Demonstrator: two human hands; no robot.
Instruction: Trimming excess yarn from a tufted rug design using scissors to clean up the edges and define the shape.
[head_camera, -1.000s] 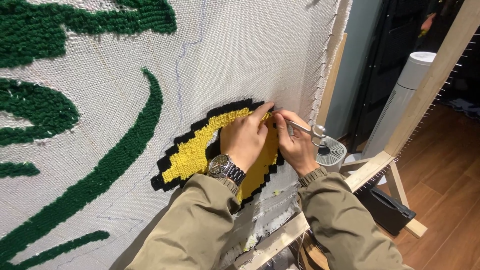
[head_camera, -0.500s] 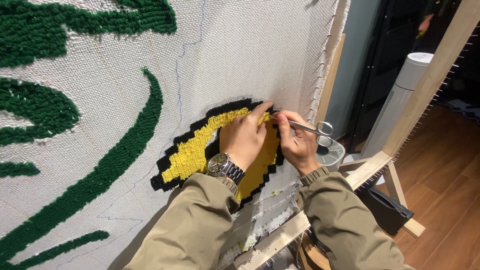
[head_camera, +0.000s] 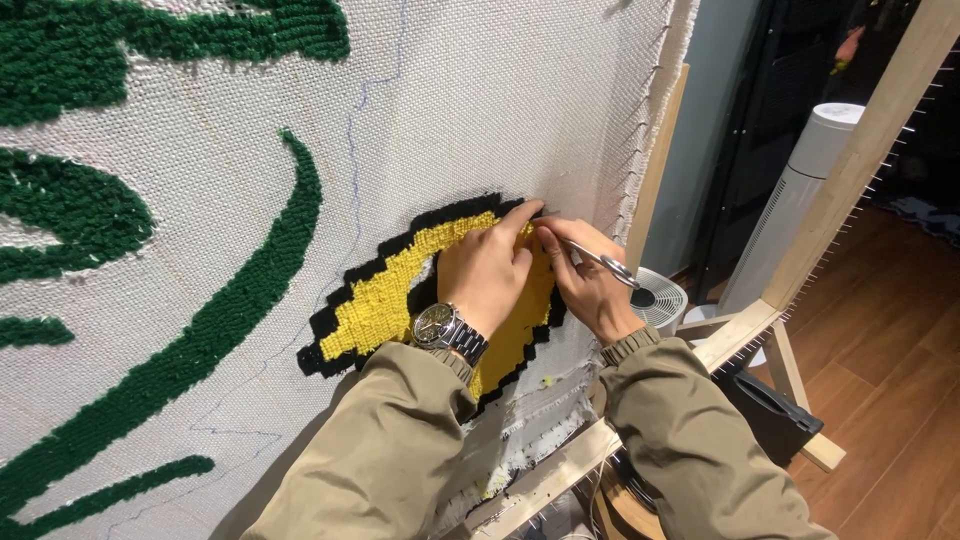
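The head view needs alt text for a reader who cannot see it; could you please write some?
Two hands work on a yellow tufted patch edged in black: the left hand presses it, the right hand holds small scissors. White backing cloth fills a wooden frame.

An off-white woven cloth (head_camera: 480, 110) carries a bright yellow tufted patch (head_camera: 385, 300) with a stepped black outline. Left of the patch run dark green tufted bands (head_camera: 200, 340). Below it, both sleeves (head_camera: 370, 450) are olive-khaki; right of it, silver scissors (head_camera: 605, 262).
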